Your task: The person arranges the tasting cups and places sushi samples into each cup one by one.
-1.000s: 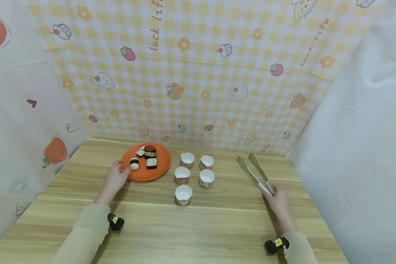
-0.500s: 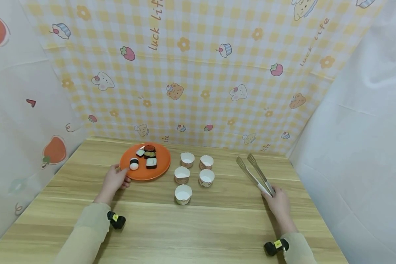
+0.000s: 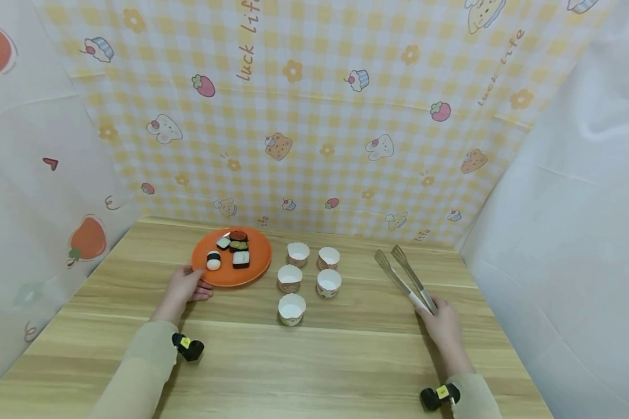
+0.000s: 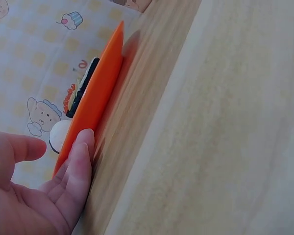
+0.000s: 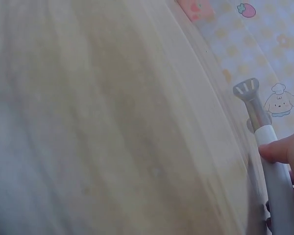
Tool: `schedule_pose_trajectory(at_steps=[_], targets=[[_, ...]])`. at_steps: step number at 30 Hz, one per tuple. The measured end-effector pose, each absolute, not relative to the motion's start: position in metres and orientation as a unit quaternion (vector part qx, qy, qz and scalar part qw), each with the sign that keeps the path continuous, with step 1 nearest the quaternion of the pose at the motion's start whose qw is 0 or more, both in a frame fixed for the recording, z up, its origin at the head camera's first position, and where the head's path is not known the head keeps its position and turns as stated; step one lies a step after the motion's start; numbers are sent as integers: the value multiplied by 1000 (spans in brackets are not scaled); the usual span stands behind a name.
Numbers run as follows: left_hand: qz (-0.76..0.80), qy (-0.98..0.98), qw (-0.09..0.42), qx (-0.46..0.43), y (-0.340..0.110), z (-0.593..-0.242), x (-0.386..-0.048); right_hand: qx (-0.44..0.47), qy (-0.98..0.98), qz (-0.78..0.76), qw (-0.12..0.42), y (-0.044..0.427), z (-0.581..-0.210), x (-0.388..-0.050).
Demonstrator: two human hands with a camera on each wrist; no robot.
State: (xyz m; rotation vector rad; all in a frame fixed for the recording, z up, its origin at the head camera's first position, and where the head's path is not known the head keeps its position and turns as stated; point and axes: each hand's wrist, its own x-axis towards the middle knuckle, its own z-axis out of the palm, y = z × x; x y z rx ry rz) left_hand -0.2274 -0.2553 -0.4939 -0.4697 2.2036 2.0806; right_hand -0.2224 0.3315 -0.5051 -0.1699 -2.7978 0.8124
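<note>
At the near left edge of the orange plate [image 3: 230,276] is my left hand [image 3: 180,289]. In the left wrist view its fingers [image 4: 78,169] lie fairly straight against the plate's outer side, with the thumb held apart above. A white sushi piece with a black band [image 3: 213,261] sits on the plate close to the thumb. Beside it lie a square white-and-black sushi piece [image 3: 241,259] and other small sushi pieces [image 3: 238,244]. My right hand [image 3: 442,323] grips metal tongs [image 3: 409,282] with a pale handle; their slotted heads are spread and point toward the back.
Several paper baking cups [image 3: 292,308] stand in two columns to the right of the plate, on the wooden table [image 3: 293,372]. A yellow checked cloth [image 3: 314,174] hangs behind the table. White cloth [image 3: 571,250] hangs along the right side.
My left thumb has drawn back from over the plate, and the left fingers have straightened out beside the rim. The tongs' heads have drawn back very slightly. Plate and cups stay in place.
</note>
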Motion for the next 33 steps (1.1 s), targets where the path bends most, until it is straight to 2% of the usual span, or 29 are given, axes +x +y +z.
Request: schedule_pose_trajectory(at_steps=[18,33], targets=[[743,646,72,-160,-254,-498,-229,-48,-949,290,114,318,-488,-216],[755,635,79,-143,-259,-500,-228,-11,-941,307,145,286,-462,-216]])
